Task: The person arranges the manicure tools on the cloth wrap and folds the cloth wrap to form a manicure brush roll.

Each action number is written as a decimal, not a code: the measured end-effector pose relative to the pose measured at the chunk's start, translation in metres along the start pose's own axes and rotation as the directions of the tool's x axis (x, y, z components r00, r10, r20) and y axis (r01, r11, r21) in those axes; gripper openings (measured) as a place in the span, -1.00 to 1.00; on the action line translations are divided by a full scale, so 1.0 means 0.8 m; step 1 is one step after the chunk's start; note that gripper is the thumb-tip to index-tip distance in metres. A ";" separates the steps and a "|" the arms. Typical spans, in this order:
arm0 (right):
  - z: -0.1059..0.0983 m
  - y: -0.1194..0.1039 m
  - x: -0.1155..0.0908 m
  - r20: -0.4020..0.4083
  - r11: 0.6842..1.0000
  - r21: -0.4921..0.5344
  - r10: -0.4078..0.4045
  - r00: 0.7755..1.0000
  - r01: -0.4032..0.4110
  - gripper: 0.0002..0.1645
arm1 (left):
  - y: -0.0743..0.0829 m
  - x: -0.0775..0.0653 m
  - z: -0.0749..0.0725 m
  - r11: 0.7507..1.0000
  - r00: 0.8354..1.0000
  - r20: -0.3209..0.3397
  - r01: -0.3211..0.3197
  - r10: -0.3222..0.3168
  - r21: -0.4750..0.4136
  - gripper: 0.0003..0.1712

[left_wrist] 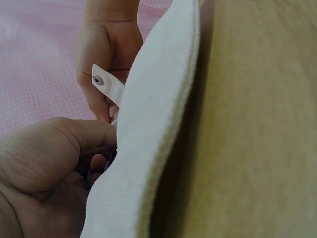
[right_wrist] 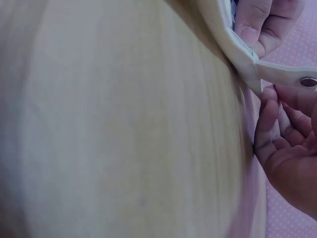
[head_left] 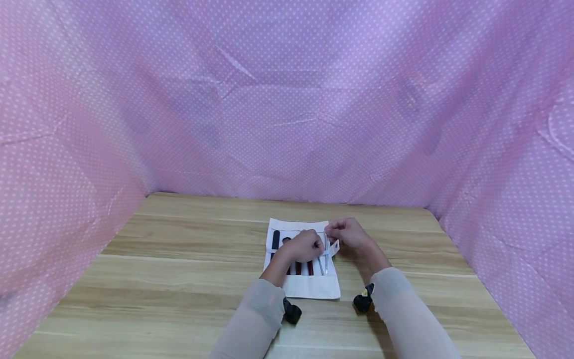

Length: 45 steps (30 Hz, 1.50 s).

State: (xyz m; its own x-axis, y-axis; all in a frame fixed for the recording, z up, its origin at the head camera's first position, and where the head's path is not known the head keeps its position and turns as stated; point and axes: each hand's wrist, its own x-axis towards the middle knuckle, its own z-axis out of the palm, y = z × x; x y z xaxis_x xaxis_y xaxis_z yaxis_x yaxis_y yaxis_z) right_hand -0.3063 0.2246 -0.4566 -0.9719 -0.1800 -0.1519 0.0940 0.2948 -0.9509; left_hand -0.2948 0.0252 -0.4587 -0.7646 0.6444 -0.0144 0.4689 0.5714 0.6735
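A white fabric tool pouch [head_left: 312,288] lies unrolled on the table. Its slim silver tool [head_left: 326,264] runs lengthwise near the right edge. My right hand [head_left: 351,233] pinches the upper end of this tool, thumb and forefinger together by the pouch's edge. Over the middle of the pouch, my left hand [head_left: 305,245] has its fingers curled, with thumb and forefinger at the white cross band; its palm hides several tools. Beside the right fingertips, a short strap [left_wrist: 110,88] with a metal snap [right_wrist: 308,81] sticks out from the edge.
A black flat tool [head_left: 275,240] sits at the pouch's left, and dark red handles [head_left: 310,268] show below the left hand. The wooden table [head_left: 179,279] reaches back to a pink dotted cloth [head_left: 278,124], which also hangs at both sides.
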 end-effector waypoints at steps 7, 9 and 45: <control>-0.005 0.000 -0.001 0.054 0.993 -0.113 -0.015 0.998 0.021 -0.83 | 0.001 -0.001 -0.001 1.000 1.000 0.002 -0.006 0.006 0.000 -0.78; -0.007 -0.002 -0.002 0.068 0.987 -0.158 -0.016 0.998 0.026 -0.82 | 0.001 -0.001 -0.001 1.000 1.000 0.003 -0.006 0.006 -0.001 -0.78; -0.023 -0.004 -0.009 0.157 0.974 -0.218 -0.026 0.987 0.060 -0.78 | 0.012 -0.009 -0.001 0.998 0.998 -0.005 0.056 -0.056 -0.041 -0.84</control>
State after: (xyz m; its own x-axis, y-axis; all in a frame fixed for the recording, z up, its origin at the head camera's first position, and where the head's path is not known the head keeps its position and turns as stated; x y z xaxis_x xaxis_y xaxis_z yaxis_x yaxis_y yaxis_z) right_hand -0.3034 0.2424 -0.4472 -0.9279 -0.3330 -0.1679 -0.0139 0.4809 -0.8767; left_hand -0.2851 0.0260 -0.4516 -0.7919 0.6087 -0.0489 0.4065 0.5853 0.7015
